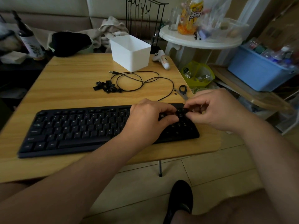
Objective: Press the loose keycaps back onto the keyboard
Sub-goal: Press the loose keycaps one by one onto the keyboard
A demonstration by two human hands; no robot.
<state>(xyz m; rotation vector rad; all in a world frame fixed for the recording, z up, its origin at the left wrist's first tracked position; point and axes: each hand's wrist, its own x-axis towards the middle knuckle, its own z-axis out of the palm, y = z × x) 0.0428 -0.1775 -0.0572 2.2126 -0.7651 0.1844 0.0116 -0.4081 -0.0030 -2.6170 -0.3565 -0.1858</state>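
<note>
One wooden counter (68, 75) on thin metal legs carries the work, standing on a pale tiled floor (210, 168) in a dim, cluttered room. One black keyboard (77, 128) lies along the counter's near edge, its right end under two bare hands. The left hand (145, 120) rests on the right part of the keyboard with its fingers curled down onto the keys; whether they hold anything I cannot tell. The right hand (213, 110) hovers at the keyboard's far right corner, its fingers drawn narrow in a pinch around one small dark keycap (187, 110), just above the keys. One white rectangular bin (131, 54) stands open at the far side of the counter, with one white game controller (161, 59) just beside it to the right. One black cable (140, 81) lies in loose loops between bin and keyboard. One heap of loose keycaps (107, 88) sits at the left of the cable loops, touching them; the separate caps are too small to count. One keycap puller (182, 90) with a black ring lies near the counter's right edge. Beyond the counter stand one round white side table (200, 41) loaded with bottles and bags, one blue plastic tub (258, 73) on a low shelf, and a beige sofa (48, 18) with crumpled cloth.
</note>
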